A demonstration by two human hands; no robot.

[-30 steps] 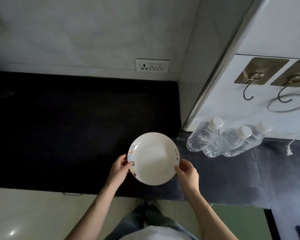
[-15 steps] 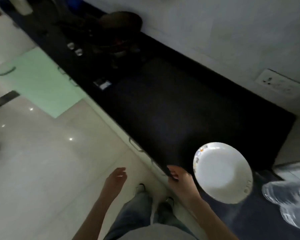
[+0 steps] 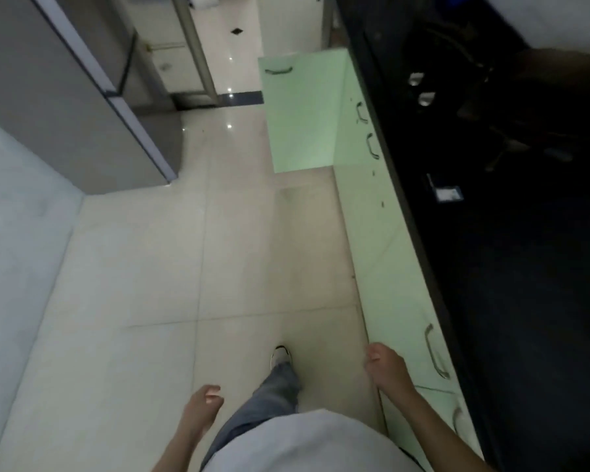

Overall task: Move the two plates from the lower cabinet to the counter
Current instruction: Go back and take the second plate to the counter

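Both hands are empty here: the left hand (image 3: 203,401) hangs loosely curled over the floor (image 3: 157,267) near the bottom edge, and the right hand (image 3: 384,366) is curled in a loose fist holding nothing, right beside the green cabinet (image 3: 378,233) fronts under the dark table (image 3: 525,267). No plate shows anywhere in this shot, so can't tell where they sit. One cabinet door (image 3: 300,114) stands swung open further along, past the shoe (image 3: 280,356).
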